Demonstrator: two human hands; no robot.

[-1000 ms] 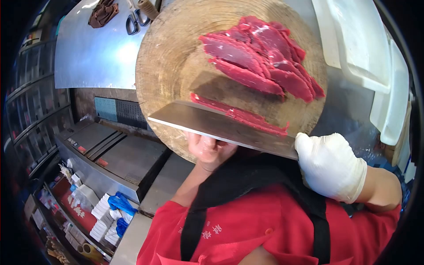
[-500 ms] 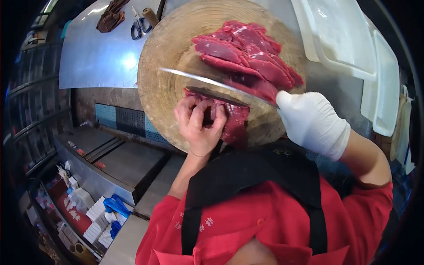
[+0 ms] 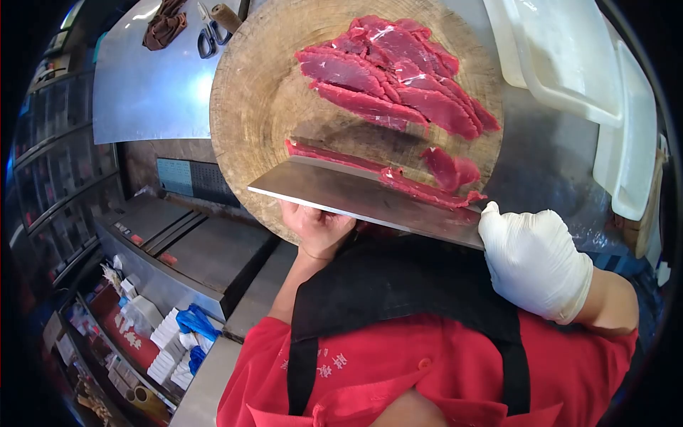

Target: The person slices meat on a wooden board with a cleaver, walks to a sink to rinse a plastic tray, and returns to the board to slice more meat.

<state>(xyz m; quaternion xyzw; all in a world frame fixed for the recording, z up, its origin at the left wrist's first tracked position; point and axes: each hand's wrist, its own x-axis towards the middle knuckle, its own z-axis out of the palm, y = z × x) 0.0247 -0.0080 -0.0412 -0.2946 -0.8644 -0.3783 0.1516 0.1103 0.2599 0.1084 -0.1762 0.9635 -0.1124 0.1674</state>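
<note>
A broad cleaver (image 3: pixel 356 196) lies tilted with its flat side up over the near part of the round wooden board (image 3: pixel 249 107). My right hand (image 3: pixel 537 263), in a white glove, is closed round its handle. Bare, my left hand (image 3: pixel 316 226) is partly under the blade at the near edge; its fingertips and anything in them are hidden. Along the far side of the blade runs a long strip of red meat (image 3: pixel 427 191), with a small piece (image 3: pixel 449 169) beside it. Overlapping meat slices (image 3: pixel 388 71) form a pile farther back on the board.
White plastic trays (image 3: pixel 569 60) stand at the right. On the steel table (image 3: pixel 153 92) at the far left are scissors (image 3: pixel 208 35), a spool (image 3: pixel 226 18) and a brown cloth (image 3: pixel 165 28). Lower left, a steel counter (image 3: pixel 171 281) adjoins shelves with stacked white items (image 3: pixel 167 345).
The cleaver has moved nearer my body and turned flatter, now covering my left fingers. My right hand has shifted right and toward me. A strip and small piece now show beyond the blade.
</note>
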